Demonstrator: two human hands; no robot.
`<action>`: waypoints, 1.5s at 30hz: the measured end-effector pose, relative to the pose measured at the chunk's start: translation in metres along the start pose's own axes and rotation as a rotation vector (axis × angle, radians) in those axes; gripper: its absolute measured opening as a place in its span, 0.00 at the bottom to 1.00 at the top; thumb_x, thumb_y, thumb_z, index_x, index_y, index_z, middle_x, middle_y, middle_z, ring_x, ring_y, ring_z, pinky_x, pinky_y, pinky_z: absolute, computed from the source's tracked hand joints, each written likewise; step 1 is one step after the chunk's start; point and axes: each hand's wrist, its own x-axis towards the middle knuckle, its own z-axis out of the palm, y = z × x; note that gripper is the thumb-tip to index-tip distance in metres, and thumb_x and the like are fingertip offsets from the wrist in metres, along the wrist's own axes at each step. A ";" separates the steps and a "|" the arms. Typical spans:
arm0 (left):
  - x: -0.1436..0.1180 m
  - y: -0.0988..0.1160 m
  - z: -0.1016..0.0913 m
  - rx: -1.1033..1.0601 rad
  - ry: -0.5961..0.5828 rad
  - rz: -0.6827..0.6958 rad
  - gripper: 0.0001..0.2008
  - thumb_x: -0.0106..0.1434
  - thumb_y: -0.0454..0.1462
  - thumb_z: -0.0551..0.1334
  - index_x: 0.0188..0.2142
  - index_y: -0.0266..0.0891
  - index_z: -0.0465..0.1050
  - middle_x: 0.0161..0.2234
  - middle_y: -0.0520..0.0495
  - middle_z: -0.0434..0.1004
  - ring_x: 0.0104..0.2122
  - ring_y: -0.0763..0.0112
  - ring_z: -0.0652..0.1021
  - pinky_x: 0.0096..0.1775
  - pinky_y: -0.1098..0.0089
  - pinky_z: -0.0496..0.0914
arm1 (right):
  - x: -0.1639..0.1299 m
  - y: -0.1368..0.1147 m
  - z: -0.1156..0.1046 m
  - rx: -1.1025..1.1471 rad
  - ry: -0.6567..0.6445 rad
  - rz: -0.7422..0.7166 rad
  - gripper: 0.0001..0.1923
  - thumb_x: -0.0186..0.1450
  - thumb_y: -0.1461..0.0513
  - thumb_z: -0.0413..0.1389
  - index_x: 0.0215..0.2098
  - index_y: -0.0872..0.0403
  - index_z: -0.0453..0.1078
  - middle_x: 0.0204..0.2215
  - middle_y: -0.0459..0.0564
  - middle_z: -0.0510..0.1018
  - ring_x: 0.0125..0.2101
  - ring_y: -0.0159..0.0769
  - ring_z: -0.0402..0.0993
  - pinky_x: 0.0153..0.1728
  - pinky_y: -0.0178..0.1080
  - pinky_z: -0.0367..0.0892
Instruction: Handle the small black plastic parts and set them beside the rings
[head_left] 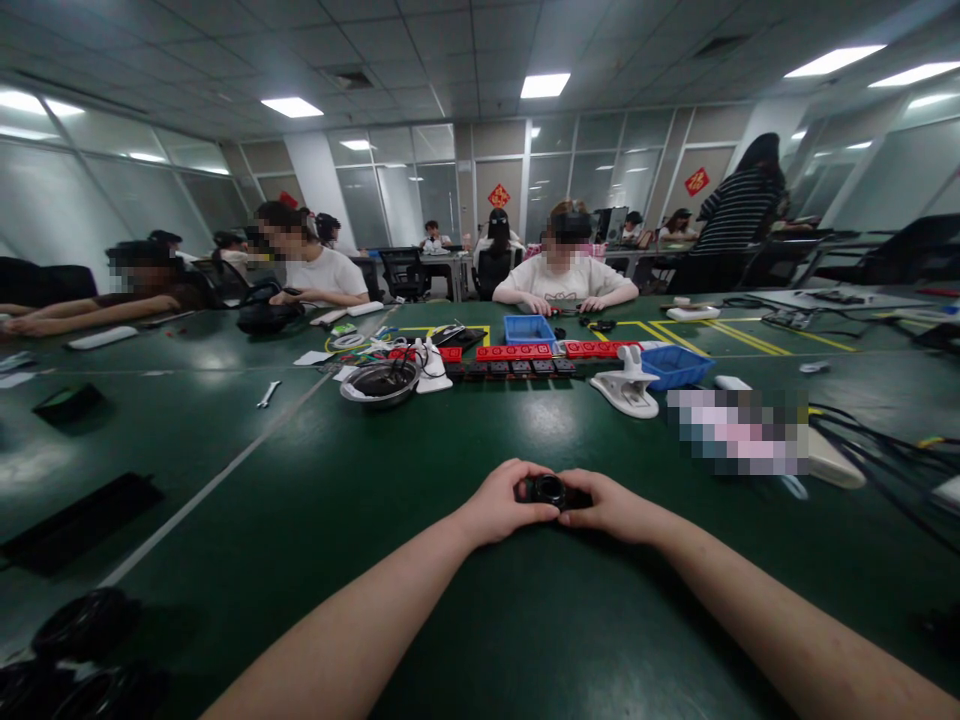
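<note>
A small black round part (pixel 548 490) is held between the two hands, just above the green table (pixel 525 620), near and slightly right of centre. The left hand (pixel 501 503) is closed on its left side, the thumb laid over the top; the right hand (pixel 609 507) is closed on its right side, fingertips touching the part. The part's ring-shaped face is turned up and toward the camera; a short dark body seems to run left to right between the hands, though its ends are hidden by the fingers.

Farther off, a metal bowl (pixel 379 382) with dark pieces is set left of centre, red strips (pixel 514 352) and a blue bin (pixel 529 329) behind it, a white clip-like tool (pixel 627 388) and a second blue tray (pixel 677 366) to the right. Black cables (pixel 877 440) lie far right. Nothing stands between the hands and these things. People are seated across the table.
</note>
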 end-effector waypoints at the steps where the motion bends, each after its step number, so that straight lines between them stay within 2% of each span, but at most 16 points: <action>1: 0.000 0.000 0.000 0.000 0.000 0.002 0.21 0.46 0.41 0.63 0.41 0.40 0.66 0.33 0.49 0.63 0.28 0.75 0.65 0.31 0.73 0.62 | 0.000 0.000 0.000 0.002 0.001 0.000 0.18 0.52 0.63 0.54 0.41 0.57 0.65 0.36 0.48 0.71 0.36 0.35 0.66 0.39 0.38 0.60; 12: -0.001 0.002 -0.001 0.018 -0.015 0.039 0.22 0.47 0.41 0.62 0.43 0.42 0.65 0.31 0.50 0.61 0.27 0.75 0.64 0.31 0.73 0.61 | 0.001 0.003 0.002 0.031 0.014 0.009 0.17 0.51 0.63 0.55 0.40 0.58 0.65 0.34 0.48 0.70 0.35 0.35 0.65 0.37 0.37 0.60; 17: -0.001 0.004 -0.001 0.033 0.002 0.023 0.20 0.47 0.41 0.62 0.41 0.41 0.66 0.30 0.51 0.61 0.27 0.75 0.64 0.30 0.73 0.61 | 0.000 0.005 0.003 0.036 0.038 0.046 0.15 0.50 0.63 0.56 0.36 0.59 0.64 0.30 0.46 0.69 0.31 0.33 0.64 0.32 0.34 0.59; 21: -0.001 0.005 0.005 0.052 0.059 -0.023 0.21 0.44 0.42 0.64 0.39 0.39 0.67 0.31 0.50 0.62 0.27 0.75 0.65 0.29 0.74 0.61 | 0.001 0.007 0.004 0.022 0.072 0.107 0.13 0.48 0.62 0.57 0.31 0.58 0.62 0.25 0.43 0.66 0.27 0.29 0.62 0.27 0.32 0.58; 24: -0.002 0.007 0.012 0.085 0.147 -0.074 0.21 0.42 0.42 0.65 0.38 0.38 0.67 0.32 0.50 0.63 0.27 0.75 0.66 0.28 0.74 0.61 | 0.004 0.009 0.009 -0.072 0.158 0.141 0.14 0.46 0.60 0.59 0.26 0.56 0.58 0.22 0.42 0.64 0.24 0.28 0.60 0.23 0.30 0.55; 28: -0.004 0.010 0.017 0.185 0.290 -0.102 0.19 0.43 0.42 0.64 0.35 0.39 0.66 0.32 0.50 0.64 0.31 0.71 0.67 0.31 0.72 0.62 | 0.008 0.008 0.025 -0.377 0.366 0.188 0.15 0.46 0.57 0.58 0.23 0.55 0.57 0.21 0.43 0.64 0.23 0.29 0.59 0.22 0.31 0.53; 31: -0.004 0.009 0.015 0.198 0.307 -0.087 0.19 0.43 0.42 0.64 0.35 0.38 0.66 0.32 0.50 0.64 0.31 0.71 0.66 0.31 0.72 0.62 | 0.008 0.004 0.031 -0.510 0.423 0.168 0.13 0.48 0.56 0.56 0.26 0.56 0.60 0.24 0.47 0.67 0.26 0.32 0.62 0.26 0.33 0.55; 33: -0.002 0.007 0.010 0.172 0.254 -0.058 0.19 0.43 0.42 0.64 0.35 0.38 0.66 0.31 0.50 0.64 0.29 0.72 0.66 0.30 0.73 0.61 | 0.006 0.002 0.029 -0.487 0.386 0.108 0.17 0.48 0.55 0.57 0.33 0.56 0.63 0.29 0.49 0.69 0.31 0.36 0.64 0.30 0.35 0.57; 36: 0.000 0.002 0.002 0.104 0.117 -0.010 0.19 0.45 0.42 0.63 0.37 0.39 0.67 0.31 0.51 0.63 0.26 0.75 0.65 0.28 0.74 0.61 | 0.002 0.000 0.018 -0.358 0.248 0.011 0.25 0.48 0.54 0.57 0.42 0.55 0.62 0.35 0.50 0.69 0.35 0.38 0.64 0.35 0.37 0.58; 39: 0.002 -0.001 -0.004 0.031 0.001 0.026 0.20 0.46 0.42 0.63 0.40 0.40 0.67 0.31 0.51 0.63 0.27 0.75 0.65 0.29 0.74 0.61 | 0.000 0.001 0.005 -0.185 0.080 -0.023 0.22 0.50 0.58 0.56 0.43 0.55 0.62 0.36 0.49 0.69 0.35 0.36 0.65 0.34 0.36 0.60; 41: 0.002 -0.002 -0.005 0.005 -0.027 0.038 0.21 0.46 0.41 0.63 0.42 0.41 0.66 0.32 0.50 0.62 0.28 0.75 0.65 0.30 0.74 0.61 | -0.001 0.001 0.001 -0.086 0.014 -0.031 0.21 0.52 0.60 0.55 0.44 0.56 0.62 0.36 0.48 0.70 0.35 0.35 0.65 0.34 0.35 0.60; 45: 0.001 -0.001 -0.004 0.010 -0.024 0.042 0.24 0.47 0.40 0.63 0.46 0.43 0.63 0.31 0.51 0.61 0.28 0.76 0.64 0.31 0.74 0.61 | 0.001 0.002 0.000 -0.056 0.015 -0.056 0.18 0.52 0.63 0.55 0.42 0.56 0.63 0.36 0.48 0.70 0.35 0.34 0.65 0.35 0.35 0.60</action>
